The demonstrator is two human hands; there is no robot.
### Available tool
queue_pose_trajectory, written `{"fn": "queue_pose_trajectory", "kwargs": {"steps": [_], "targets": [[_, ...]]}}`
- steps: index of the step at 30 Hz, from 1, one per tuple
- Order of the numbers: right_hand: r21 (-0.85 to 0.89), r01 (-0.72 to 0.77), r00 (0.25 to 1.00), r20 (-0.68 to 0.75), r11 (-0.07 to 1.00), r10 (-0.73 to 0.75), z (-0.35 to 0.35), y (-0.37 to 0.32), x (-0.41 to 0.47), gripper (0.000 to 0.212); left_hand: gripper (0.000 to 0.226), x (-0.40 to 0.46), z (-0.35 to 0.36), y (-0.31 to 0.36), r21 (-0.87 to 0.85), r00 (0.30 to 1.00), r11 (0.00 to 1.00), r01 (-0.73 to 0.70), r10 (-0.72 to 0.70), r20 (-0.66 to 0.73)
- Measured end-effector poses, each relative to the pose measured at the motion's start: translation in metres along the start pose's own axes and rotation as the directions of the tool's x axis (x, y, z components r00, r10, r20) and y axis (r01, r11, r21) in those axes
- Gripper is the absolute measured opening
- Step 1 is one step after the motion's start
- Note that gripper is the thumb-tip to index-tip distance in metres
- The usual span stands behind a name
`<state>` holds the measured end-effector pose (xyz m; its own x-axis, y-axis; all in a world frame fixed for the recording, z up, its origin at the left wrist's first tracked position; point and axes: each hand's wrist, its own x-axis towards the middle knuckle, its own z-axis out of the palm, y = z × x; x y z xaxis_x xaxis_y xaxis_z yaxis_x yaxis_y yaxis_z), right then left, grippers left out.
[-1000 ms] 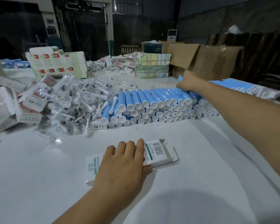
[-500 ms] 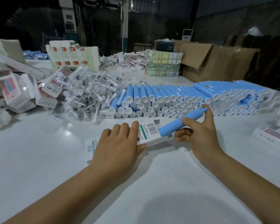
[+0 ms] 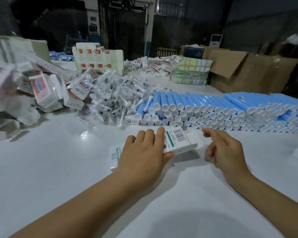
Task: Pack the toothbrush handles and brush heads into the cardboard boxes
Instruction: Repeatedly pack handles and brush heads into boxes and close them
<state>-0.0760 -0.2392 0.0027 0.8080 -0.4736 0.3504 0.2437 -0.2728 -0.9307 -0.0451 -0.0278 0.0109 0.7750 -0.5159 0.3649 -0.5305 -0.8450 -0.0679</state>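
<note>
My left hand (image 3: 141,155) presses flat on the box (image 3: 179,141); my right hand (image 3: 225,152) hangs loosely curled beside it, holding nothing, on the tabletop (image 3: 58,169).

The box (image 3: 178,141) under the left hand (image 3: 141,157) was white with a green stripe and a black barcode. At twelve o'clock from it lay handles (image 3: 213,107) in sky blue with white end caps; at ten o'clock, clear-wrapped white brush heads (image 3: 117,98) and white cartons (image 3: 43,93) printed red and blue.
</note>
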Motion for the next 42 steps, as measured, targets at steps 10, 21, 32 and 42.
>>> {"fn": "queue_pose_trajectory", "kwargs": {"steps": [10, 21, 32, 42], "targets": [[-0.401, 0.425, 0.895, 0.319, 0.812, -0.311, 0.052, -0.048, 0.060, 0.017, 0.070, 0.003, 0.009, -0.001, -0.029, 0.993, 0.995, -0.096, 0.097, 0.064], [-0.786, 0.601, 0.799, 0.589, 0.147, -0.121, 0.201, -0.074, 0.150, 0.019, 0.059, 0.012, 0.008, -0.002, -0.066, 0.985, 0.993, -0.100, 0.108, 0.131], [-0.819, 0.573, 0.818, 0.570, 0.020, -0.076, 0.197, -0.068, 0.156, 0.013, 0.060, 0.014, 0.011, -0.002, -0.055, 0.986, 0.992, -0.117, 0.122, 0.110], [-0.582, 0.582, 0.813, 0.435, 0.568, -0.387, 0.054, -0.083, 0.097, 0.019, 0.071, 0.009, 0.016, -0.007, -0.022, 0.995, 0.995, -0.100, 0.101, 0.007]]}}
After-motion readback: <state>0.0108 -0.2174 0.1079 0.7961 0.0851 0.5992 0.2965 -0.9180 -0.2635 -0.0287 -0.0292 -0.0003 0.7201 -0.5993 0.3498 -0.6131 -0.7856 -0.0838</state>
